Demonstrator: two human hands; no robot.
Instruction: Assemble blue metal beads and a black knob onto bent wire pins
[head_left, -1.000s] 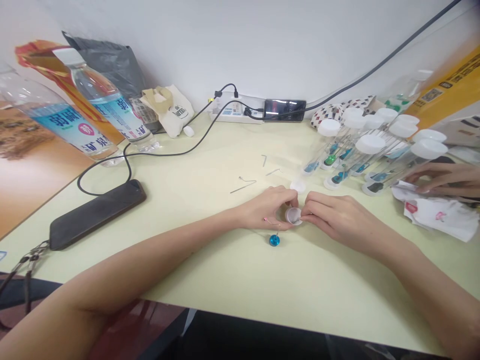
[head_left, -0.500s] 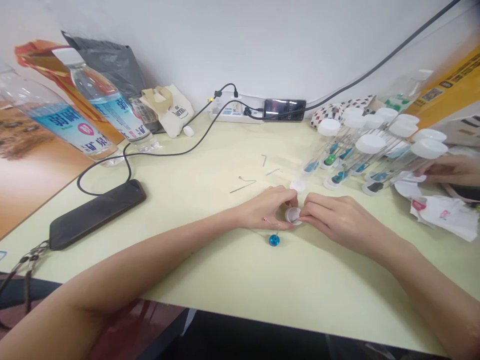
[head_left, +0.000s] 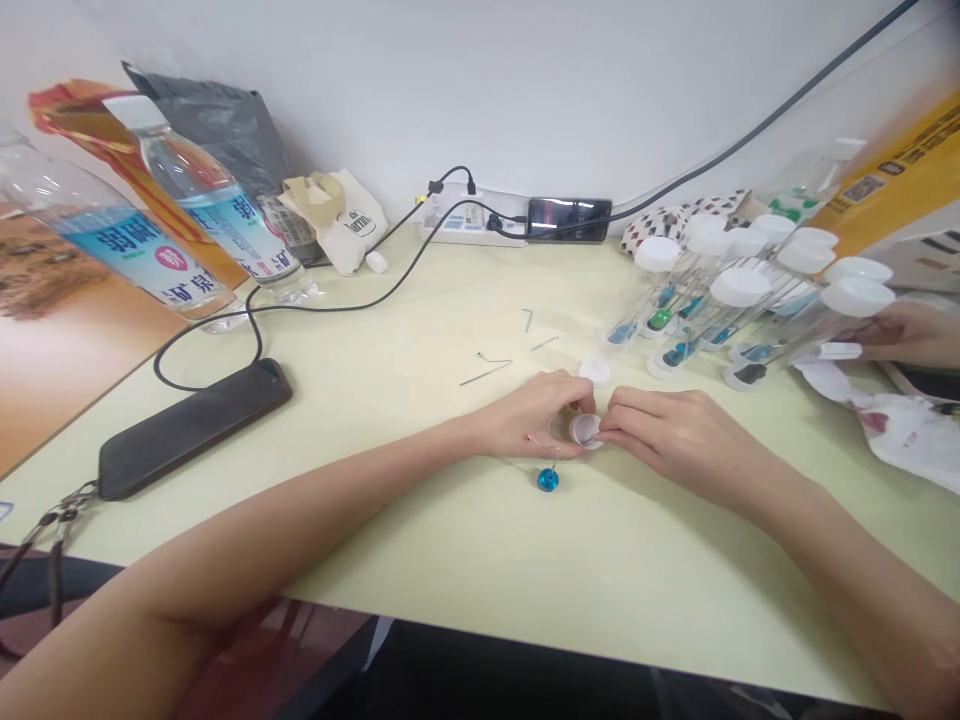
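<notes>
My left hand (head_left: 525,415) curls its thumb and fingers around a small round white-rimmed container (head_left: 586,431), seen from above with its mouth uncovered. At the container's right rim, my right hand (head_left: 675,435) has its fingertips pinched together; whatever is between them is hidden. A shiny blue disc (head_left: 548,480) lies just below my left thumb, with a thin wire and a small red tip beside it. Close behind my fingers rests a white cap (head_left: 595,372). Thin bent metal rods (head_left: 487,371) lie farther back.
Several clear tubes with white lids (head_left: 741,288) stand at the right, holding coloured parts. Beyond them, another person's hand (head_left: 900,332) is near a crumpled white wrapper (head_left: 911,430). Phones (head_left: 195,428), a black cable (head_left: 360,307) and water bottles (head_left: 217,215) occupy the left and back.
My two hands and the container stay almost still. At the right, the other person's hand has shifted slightly, and the white wrapper there has moved and changed shape.
</notes>
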